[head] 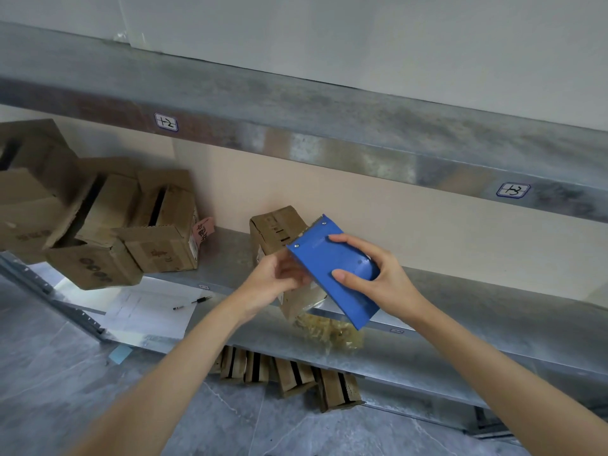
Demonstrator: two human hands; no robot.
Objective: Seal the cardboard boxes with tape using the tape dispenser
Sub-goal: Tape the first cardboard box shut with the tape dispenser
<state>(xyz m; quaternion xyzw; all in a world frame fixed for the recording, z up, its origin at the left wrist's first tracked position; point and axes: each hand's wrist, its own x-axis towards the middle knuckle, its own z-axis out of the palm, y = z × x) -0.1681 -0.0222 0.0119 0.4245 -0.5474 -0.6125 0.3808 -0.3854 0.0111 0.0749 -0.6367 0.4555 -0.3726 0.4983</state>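
Reaches both arms forward over the shelf [460, 311]. Grips the tape dispenser [325, 271] with the right hand [378, 274], fingers curled round it, tilted before the cardboard box [276, 230]. Curls the left hand [274, 279] at its edge; cannot tell what it holds.

Two bare forearms are shown, the left forearm [184, 363] and the right forearm [477, 350], uncovered from the wrist as far as they are seen. The left hand [274, 286] and the right hand [378, 274] are likewise bare. Slender fingers [350, 241] are seen, and short rounded nails [339, 275] are made out on the right hand.
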